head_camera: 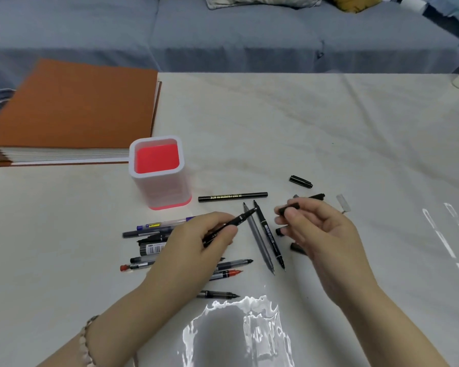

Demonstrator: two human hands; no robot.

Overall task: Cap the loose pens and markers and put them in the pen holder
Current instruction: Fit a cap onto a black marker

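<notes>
The left hand (194, 245) is gripping a slim black pen (239, 218) around its middle, fingers curled over the barrel, and is pointing the bare tip up and to the right. The right hand (321, 234) is pinching a short black cap (289, 208) between thumb and fingertips. Cap and pen tip are sitting near each other with a gap between them, not touching. Both hands are hovering just above the counter (302, 128).

The pen is looking light, stiff and smooth, so a firm hold at mid-barrel is probably the way to stop it twisting. The cap is small and likely slippery, and is best pinched by its sides so its mouth is left free. The inked tip is the delicate part to avoid touching.

Between the hands, a grey pen (259, 239) and a black marker (269, 237) are lying side by side, uncapped. Beneath and left of the left hand, a heap of pens (149, 234) is lying, several showing bare tips. Farther back, a black pen with gold lettering (232, 197) is lying just right of the pen holder (159, 192), a white tub with a red inside, standing upright with no pens showing in it. A loose black cap (300, 181) and a clear cap (343, 203) are lying farther right. An orange album (72, 107) is sitting at the far left, with a blue sofa (223, 35) beyond.
</notes>
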